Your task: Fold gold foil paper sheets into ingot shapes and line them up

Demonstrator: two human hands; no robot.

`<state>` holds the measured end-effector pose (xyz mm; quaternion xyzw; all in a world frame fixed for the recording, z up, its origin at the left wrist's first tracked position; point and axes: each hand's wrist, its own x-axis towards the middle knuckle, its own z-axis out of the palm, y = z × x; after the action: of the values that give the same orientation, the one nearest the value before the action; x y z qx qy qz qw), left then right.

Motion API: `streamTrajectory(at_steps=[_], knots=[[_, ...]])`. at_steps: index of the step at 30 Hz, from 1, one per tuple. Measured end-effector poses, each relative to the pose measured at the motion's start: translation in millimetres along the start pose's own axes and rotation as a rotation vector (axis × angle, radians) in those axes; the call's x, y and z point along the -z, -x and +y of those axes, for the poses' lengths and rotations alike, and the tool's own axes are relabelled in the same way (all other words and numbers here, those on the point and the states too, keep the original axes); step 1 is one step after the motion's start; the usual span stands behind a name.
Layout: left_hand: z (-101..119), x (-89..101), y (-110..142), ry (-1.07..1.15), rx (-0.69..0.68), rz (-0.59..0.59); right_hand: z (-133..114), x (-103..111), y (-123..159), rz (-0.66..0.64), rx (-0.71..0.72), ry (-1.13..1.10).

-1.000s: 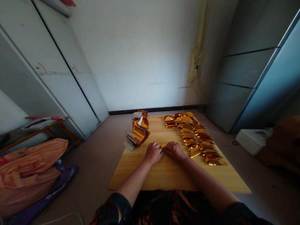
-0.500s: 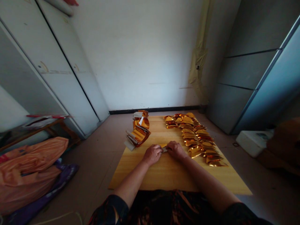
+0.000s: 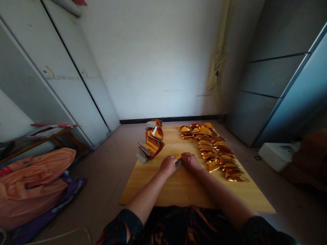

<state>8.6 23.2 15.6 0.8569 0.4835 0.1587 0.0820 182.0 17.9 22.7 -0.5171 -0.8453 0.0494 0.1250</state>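
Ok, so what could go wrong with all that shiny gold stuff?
The right hand is close to the rows of gold foil pieces, so a slip might knock them out of line. The foil stack is piled high near the board's left edge and might topple onto the floor. The small foil piece between the right hand and left hand looks thin, so it could crease or tear.

The left hand (image 3: 168, 165) and right hand (image 3: 190, 162) pinch what looks like gold foil (image 3: 178, 157) on a wooden board (image 3: 178, 190)
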Motion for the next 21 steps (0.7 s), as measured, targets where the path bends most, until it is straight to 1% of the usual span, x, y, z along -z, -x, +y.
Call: streamTrajectory(at_steps=[3, 6, 9, 11, 14, 18, 21], knots=[[-13, 4.2, -4, -0.014, -0.095, -0.013, 3, 5, -7, -0.045, 0.012, 0.059], [-29, 6.3, -4, 0.037, -0.142, -0.009, 4, 7, -14, -0.06, 0.016, 0.116], [-37, 5.9, -1, 0.13, -0.156, -0.029, 3, 6, -18, -0.076, -0.017, 0.165], [-37, 5.3, 2, 0.15, -0.157, -0.017, 2, 4, -17, -0.06, -0.046, 0.175], [-31, 5.0, 7, 0.124, -0.169, 0.006, 0, -1, -9, -0.019, -0.071, 0.14], [-23, 4.4, 12, 0.063, -0.138, 0.057, -4, -4, 9, 0.012, -0.041, 0.008], [-18, 3.6, 14, 0.013, -0.103, 0.078, -10, 0, 21, 0.003, -0.015, -0.033]])
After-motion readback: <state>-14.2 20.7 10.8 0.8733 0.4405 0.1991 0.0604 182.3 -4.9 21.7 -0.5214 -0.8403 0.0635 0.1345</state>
